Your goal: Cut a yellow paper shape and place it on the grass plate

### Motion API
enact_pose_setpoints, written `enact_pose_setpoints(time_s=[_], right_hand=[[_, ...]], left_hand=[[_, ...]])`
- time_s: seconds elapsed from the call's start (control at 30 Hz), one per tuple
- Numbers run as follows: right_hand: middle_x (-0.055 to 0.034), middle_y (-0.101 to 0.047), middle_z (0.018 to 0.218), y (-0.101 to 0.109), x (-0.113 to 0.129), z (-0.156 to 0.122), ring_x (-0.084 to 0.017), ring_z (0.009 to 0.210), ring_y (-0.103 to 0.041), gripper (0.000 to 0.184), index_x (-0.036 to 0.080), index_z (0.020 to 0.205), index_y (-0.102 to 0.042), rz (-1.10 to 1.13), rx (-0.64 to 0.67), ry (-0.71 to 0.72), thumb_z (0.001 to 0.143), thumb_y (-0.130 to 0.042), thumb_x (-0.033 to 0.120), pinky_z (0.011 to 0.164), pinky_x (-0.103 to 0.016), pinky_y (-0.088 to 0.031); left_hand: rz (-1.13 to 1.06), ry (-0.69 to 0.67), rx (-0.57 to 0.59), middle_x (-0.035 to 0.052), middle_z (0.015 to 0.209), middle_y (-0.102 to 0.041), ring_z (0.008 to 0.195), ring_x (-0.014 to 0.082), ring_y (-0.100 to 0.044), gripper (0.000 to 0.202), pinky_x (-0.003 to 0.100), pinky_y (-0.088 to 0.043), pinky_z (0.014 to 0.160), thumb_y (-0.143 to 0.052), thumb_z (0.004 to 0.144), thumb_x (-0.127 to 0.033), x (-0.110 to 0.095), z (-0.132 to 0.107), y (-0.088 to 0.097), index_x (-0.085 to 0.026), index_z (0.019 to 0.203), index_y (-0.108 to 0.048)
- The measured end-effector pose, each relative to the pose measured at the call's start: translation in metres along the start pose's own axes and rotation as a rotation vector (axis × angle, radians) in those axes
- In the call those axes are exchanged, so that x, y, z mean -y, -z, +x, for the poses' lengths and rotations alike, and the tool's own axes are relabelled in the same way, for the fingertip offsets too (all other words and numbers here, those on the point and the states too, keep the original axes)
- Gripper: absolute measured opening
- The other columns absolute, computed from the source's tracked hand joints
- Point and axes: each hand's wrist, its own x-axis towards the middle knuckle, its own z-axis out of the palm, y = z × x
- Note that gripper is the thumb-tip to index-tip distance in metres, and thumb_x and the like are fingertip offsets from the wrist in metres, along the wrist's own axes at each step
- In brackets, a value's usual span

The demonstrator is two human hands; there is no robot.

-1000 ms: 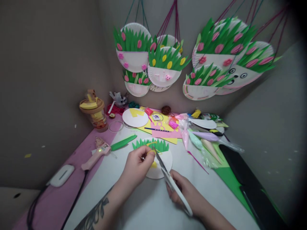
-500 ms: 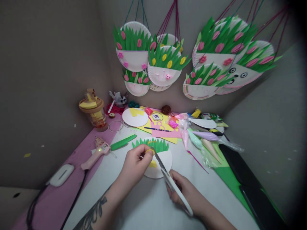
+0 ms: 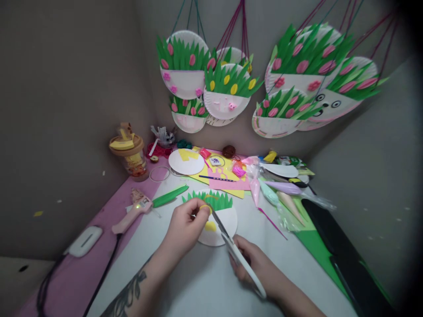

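At the middle of the white table (image 3: 185, 281), the left hand (image 3: 185, 226) is pinching a small yellow paper piece (image 3: 205, 208) between thumb and fingertips, holding it up just above the paper plate (image 3: 220, 224) so the blades can get at its edge. The right hand (image 3: 256, 264) is wrapping its fingers closed through the handles of the white scissors (image 3: 236, 251), and the blades are pointing up and away, their tips meeting the yellow piece right at the left fingertips, most likely to trim it. The plate is lying flat beneath, a fringe of green paper grass (image 3: 211, 199) along its far edge and a yellow scrap (image 3: 210, 226) resting on it.

To the left, a pink glue gun (image 3: 132, 211) is lying with its cord trailing toward the near edge, a green paper strip (image 3: 170, 197) just beside it. Behind, a second white plate (image 3: 186, 162), a pencil (image 3: 216, 178) on pink and yellow sheets (image 3: 228, 182), and a jar (image 3: 130, 156) are crowding the back. To the right, pastel piping bags (image 3: 280, 193) are fanning out close to the plate. On the wall, finished plate baskets (image 3: 228, 88) are hanging by cords. Nothing is standing between hands and plate.
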Motion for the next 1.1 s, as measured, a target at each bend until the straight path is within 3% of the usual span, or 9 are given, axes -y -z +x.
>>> enact_pose_setpoints(time_s=[0.27, 0.63, 0.83, 1.1], right_hand=[[0.0057, -0.048, 0.059, 0.000, -0.001, 0.000, -0.009, 0.055, -0.042, 0.023, 0.021, 0.071, -0.041, 0.000, 0.005, -0.010, 0.062, -0.060, 0.012, 0.047, -0.019, -0.030], [0.0063, -0.048, 0.058, -0.002, 0.001, 0.000, -0.008, 0.053, -0.040, 0.023, 0.021, 0.069, -0.039, -0.013, 0.011, -0.017, 0.062, -0.060, 0.013, 0.046, -0.018, -0.029], [0.0061, -0.048, 0.058, -0.003, 0.000, 0.001, -0.008, 0.053, -0.041, 0.027, 0.021, 0.069, -0.039, -0.017, 0.016, -0.010, 0.063, -0.065, 0.020, 0.046, -0.019, -0.029], [0.0060, -0.048, 0.058, -0.005, 0.005, 0.003, -0.008, 0.054, -0.042, 0.024, 0.021, 0.067, -0.039, -0.001, 0.011, -0.025, 0.059, -0.060, 0.014, 0.046, -0.019, -0.031]], left_hand=[[0.033, 0.001, 0.006, -0.0023, 0.061, -0.048, 0.059, 0.0113, -0.044, 0.025, 0.022, -0.034, 0.055, -0.050, 0.082, -0.034, -0.001, 0.000, 0.004, -0.017, 0.063, -0.052], [0.015, -0.001, 0.000, -0.0011, 0.063, -0.055, 0.061, 0.0119, -0.048, 0.023, 0.022, -0.037, 0.057, -0.050, 0.081, -0.033, -0.002, 0.000, 0.010, -0.017, 0.065, -0.053], [0.035, -0.017, 0.002, -0.0012, 0.061, -0.053, 0.060, 0.0119, -0.047, 0.023, 0.022, -0.035, 0.055, -0.050, 0.081, -0.032, -0.001, -0.001, 0.011, -0.017, 0.064, -0.054], [0.053, -0.031, -0.005, -0.0011, 0.062, -0.053, 0.061, 0.0122, -0.049, 0.023, 0.022, -0.037, 0.057, -0.049, 0.081, -0.031, 0.000, -0.003, 0.011, -0.017, 0.064, -0.054]])
